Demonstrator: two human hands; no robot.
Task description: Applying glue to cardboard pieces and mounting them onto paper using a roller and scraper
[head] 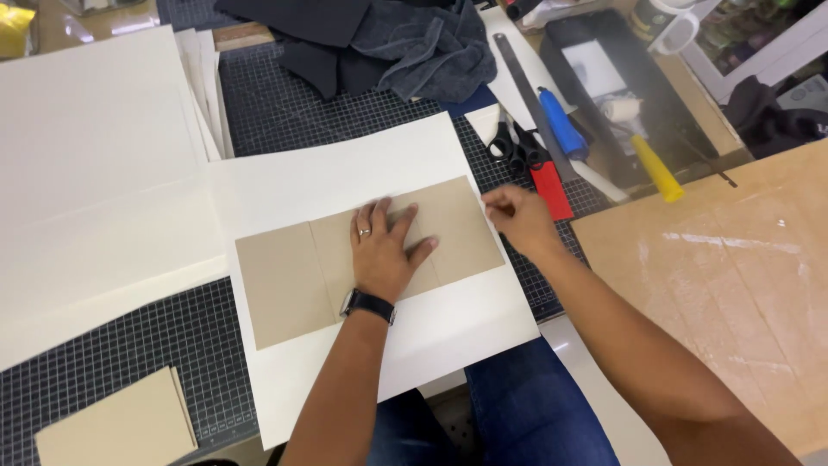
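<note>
Brown cardboard panels lie side by side on a white sheet of paper spread over a black gridded cutting mat. My left hand presses flat on the middle panels, fingers spread; it wears a ring and a dark wristwatch. My right hand sits at the right edge of the cardboard, fingers curled and pinched at the corner of the rightmost panel.
Large white sheets are stacked at the left. Black scissors, a metal ruler, a blue-handled tool, a red piece and a yellow-handled roller lie at the right. Dark cloth is at the back, brown board at the right, and loose cardboard at the bottom left.
</note>
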